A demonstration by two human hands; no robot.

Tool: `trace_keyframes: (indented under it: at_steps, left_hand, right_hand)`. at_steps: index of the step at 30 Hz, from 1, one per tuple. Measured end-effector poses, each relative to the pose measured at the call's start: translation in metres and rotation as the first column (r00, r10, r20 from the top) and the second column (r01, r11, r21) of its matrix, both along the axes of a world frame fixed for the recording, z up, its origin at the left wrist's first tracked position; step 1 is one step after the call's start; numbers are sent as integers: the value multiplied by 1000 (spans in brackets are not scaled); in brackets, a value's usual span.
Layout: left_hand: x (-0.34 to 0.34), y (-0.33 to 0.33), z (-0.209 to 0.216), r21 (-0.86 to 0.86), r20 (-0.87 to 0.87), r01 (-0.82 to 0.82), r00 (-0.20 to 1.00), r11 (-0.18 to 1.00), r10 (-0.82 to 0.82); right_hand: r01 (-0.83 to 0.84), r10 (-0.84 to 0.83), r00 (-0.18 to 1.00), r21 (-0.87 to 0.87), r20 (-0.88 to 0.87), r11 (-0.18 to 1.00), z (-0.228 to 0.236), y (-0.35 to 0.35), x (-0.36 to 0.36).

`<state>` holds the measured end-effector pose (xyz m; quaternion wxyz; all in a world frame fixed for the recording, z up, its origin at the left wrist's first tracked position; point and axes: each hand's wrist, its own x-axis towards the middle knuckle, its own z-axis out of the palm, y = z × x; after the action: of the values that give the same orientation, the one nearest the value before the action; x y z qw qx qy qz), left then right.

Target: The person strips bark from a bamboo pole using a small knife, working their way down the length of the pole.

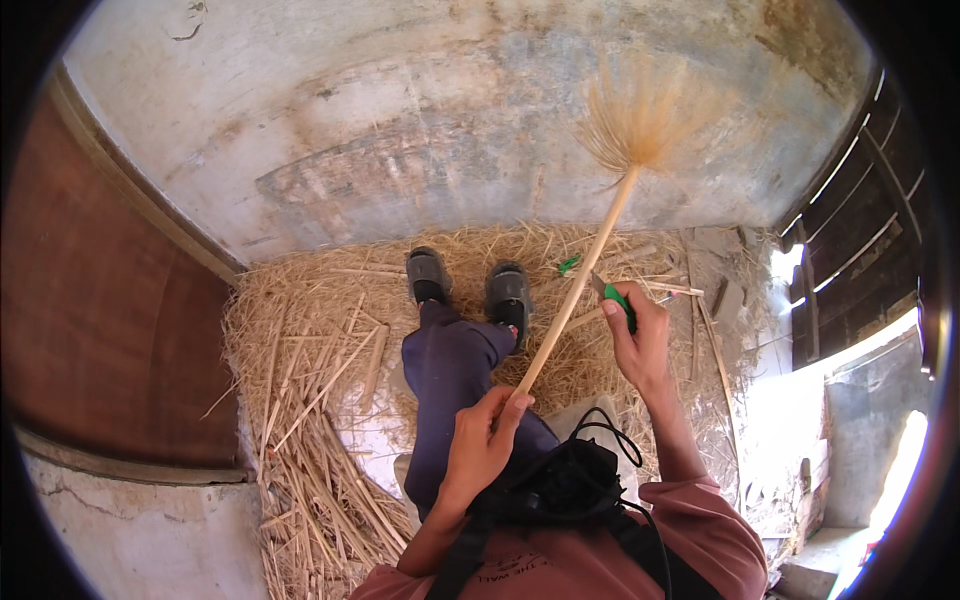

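Note:
A long pale stick broom (570, 300) slants up and away from me, its fan of fine tan bristles (640, 125) spread before the wall. Its lower end is wrapped in the fingers of my left hand (482, 437). My right hand (643, 340) is closed on a green-handled knife (619, 300). The short blade points up and left, very close to the broom's stick on its right side; I cannot tell whether it touches. My feet in dark sandals (508, 295) rest on the straw beyond my hands.
Loose straw (470, 243) covers the floor, with a pile of dry stalks (320, 480) at lower left. A small green item (569, 264) lies beyond the stick. A stained wall (430, 130) stands ahead, a brown panel (120, 300) at left, dark wooden slats (850, 240) at right.

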<state>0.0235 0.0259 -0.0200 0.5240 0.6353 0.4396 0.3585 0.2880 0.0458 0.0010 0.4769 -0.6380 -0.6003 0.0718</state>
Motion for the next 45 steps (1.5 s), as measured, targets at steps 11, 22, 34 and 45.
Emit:
trace_keyframes:
  at_steps: [11, 22, 34, 45]
  left_hand:
    - [3, 14, 8, -54, 189, 86, 979, 995, -74]
    - [2, 13, 21, 142, 175, 81, 979, 986, -106]
    - [7, 10, 19, 132, 195, 28, 979, 991, -53]
    - [5, 5, 17, 197, 130, -64, 991, 978, 39]
  right_hand:
    - [-343, 339, 939, -122, -53, 932, 13, -31, -37]
    - [-407, 407, 895, -38, 180, 912, 13, -40, -62]
    - [-413, 408, 905, 16, 122, 911, 11, -40, -67]
    - [-395, 392, 907, -10, 152, 918, 22, -45, -69]
